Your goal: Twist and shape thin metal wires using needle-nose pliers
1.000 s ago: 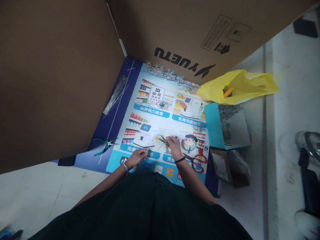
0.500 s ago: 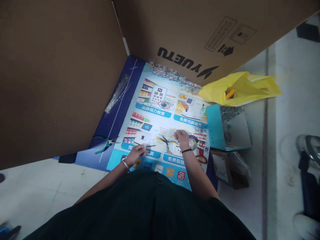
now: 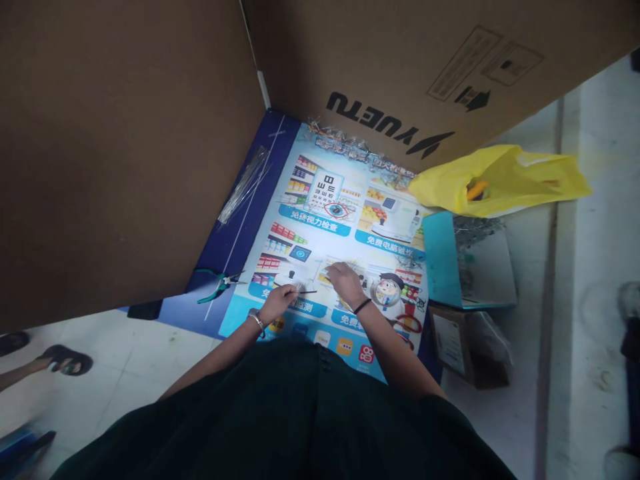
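Note:
My left hand (image 3: pixel 281 303) is closed on a thin dark rod (image 3: pixel 309 291), which sticks out to the right from the fingertips. Fine wire seems to show by those fingertips. My right hand (image 3: pixel 345 281) is just right of it, over the printed sheet (image 3: pixel 320 243), fingers bent together; what they pinch is too fine to make out. It covers the spot where the yellow-handled pliers lay. Green-handled pliers (image 3: pixel 219 287) lie left of my left hand. Farther back at left rests a bundle of thin straight wires (image 3: pixel 245 187).
Tall cardboard panels (image 3: pixel 150 133) wall the left and back. To the right are a yellow bag (image 3: pixel 530 180), an open blue box (image 3: pixel 443 260) and a brown carton (image 3: pixel 473 353). A red-handled tool (image 3: pixel 410 323) lies at the sheet's right edge. Someone's sandalled foot (image 3: pixel 70 360) shows at lower left.
My right hand has moved left toward my left hand, now hiding the yellow-handled pliers. My left hand keeps the rod. The view has shifted slightly, and a person's foot has appeared at lower left.

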The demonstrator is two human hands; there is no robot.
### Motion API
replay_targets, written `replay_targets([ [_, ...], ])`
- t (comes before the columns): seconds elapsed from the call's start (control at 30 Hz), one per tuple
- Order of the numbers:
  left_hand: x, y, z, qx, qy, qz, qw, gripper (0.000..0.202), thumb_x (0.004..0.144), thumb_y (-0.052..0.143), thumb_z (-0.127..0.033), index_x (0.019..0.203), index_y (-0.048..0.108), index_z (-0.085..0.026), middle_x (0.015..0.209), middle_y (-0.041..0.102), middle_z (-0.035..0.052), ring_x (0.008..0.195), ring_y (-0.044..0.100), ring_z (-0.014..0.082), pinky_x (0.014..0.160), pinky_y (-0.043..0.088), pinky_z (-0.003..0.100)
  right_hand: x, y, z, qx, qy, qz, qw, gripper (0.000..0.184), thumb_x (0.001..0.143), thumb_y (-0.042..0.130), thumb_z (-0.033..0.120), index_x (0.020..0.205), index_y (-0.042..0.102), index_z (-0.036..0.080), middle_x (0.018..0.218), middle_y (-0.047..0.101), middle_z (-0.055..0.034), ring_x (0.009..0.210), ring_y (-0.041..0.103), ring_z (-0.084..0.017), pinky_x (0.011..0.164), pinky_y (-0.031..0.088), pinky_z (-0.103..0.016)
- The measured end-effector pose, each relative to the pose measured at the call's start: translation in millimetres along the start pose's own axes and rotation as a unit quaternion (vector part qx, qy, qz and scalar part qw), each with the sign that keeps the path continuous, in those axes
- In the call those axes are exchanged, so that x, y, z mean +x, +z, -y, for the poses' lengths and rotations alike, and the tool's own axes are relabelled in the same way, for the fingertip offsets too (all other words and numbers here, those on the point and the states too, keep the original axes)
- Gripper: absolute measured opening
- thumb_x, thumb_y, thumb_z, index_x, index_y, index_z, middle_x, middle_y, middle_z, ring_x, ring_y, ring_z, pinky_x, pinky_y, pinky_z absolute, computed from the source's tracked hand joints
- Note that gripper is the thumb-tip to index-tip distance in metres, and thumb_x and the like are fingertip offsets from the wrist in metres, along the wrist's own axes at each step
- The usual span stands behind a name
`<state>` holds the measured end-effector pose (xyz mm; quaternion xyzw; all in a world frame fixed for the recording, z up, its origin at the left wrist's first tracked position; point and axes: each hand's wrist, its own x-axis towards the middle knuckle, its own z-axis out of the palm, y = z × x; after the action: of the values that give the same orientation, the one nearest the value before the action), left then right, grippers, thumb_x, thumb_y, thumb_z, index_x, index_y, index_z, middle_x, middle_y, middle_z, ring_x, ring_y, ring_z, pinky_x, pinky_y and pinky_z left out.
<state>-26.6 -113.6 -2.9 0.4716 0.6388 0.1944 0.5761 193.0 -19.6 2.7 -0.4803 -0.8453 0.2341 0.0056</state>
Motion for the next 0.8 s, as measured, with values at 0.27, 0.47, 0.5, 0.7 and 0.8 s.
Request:
replay_targets([
  [0.27, 4, -12.2, 5, 0.185, 0.062, 0.036, 0.980, 0.035, 0.084, 0.048, -0.023, 0.118, 0.058, -0.022, 0.117, 0.064, 0.0043, 0.106, 0.057, 0.0208, 0.093, 0.040, 0.030, 35, -4, 15, -0.149, -0.152, 0.128, 0.969, 0.020, 0.089, 0.051, 0.022, 0.104, 0.058, 0.010, 0.104, 0.059, -0.0088, 0.098, 0.055, -0.020, 0.084, 0.046, -0.039],
  [0.47, -3, -6.9, 10, 0.289, 0.100, 0.051, 0.951, 0.025, 0.088, 0.044, -0.021, 0.104, 0.064, -0.019, 0.106, 0.066, 0.0071, 0.097, 0.060, 0.0201, 0.087, 0.044, 0.030, 56, -1, 26, -0.182, -0.165, 0.190, 0.950, 0.029, 0.088, 0.055, 0.028, 0.110, 0.056, 0.010, 0.109, 0.058, -0.0103, 0.096, 0.058, -0.020, 0.081, 0.049, -0.038],
  [0.5, -4, -6.3, 10, 0.305, 0.110, 0.054, 0.945, 0.023, 0.087, 0.045, -0.019, 0.099, 0.065, -0.018, 0.102, 0.066, 0.0081, 0.095, 0.060, 0.0203, 0.086, 0.044, 0.030, 59, -1, 27, -0.181, -0.160, 0.195, 0.950, 0.029, 0.088, 0.055, 0.029, 0.110, 0.055, 0.010, 0.109, 0.058, -0.0104, 0.096, 0.058, -0.020, 0.081, 0.049, -0.039],
  [0.7, -10, -1.2, 1, 0.368, 0.186, 0.061, 0.909, 0.017, 0.083, 0.049, -0.009, 0.086, 0.065, -0.014, 0.100, 0.064, 0.0115, 0.101, 0.055, 0.0224, 0.089, 0.042, 0.035, 68, -6, 20, -0.154, -0.084, 0.205, 0.963, 0.033, 0.087, 0.055, 0.030, 0.113, 0.054, 0.009, 0.112, 0.056, -0.0119, 0.097, 0.057, -0.020, 0.082, 0.049, -0.039],
  [0.8, -12, 0.6, -5, 0.379, 0.218, 0.046, 0.898, 0.013, 0.083, 0.054, -0.019, 0.088, 0.065, -0.016, 0.103, 0.063, 0.0104, 0.103, 0.054, 0.0226, 0.090, 0.041, 0.037, 60, -8, 9, -0.125, -0.027, 0.203, 0.971, 0.032, 0.088, 0.053, 0.032, 0.114, 0.053, 0.013, 0.113, 0.056, -0.0091, 0.096, 0.058, -0.019, 0.081, 0.050, -0.039],
])
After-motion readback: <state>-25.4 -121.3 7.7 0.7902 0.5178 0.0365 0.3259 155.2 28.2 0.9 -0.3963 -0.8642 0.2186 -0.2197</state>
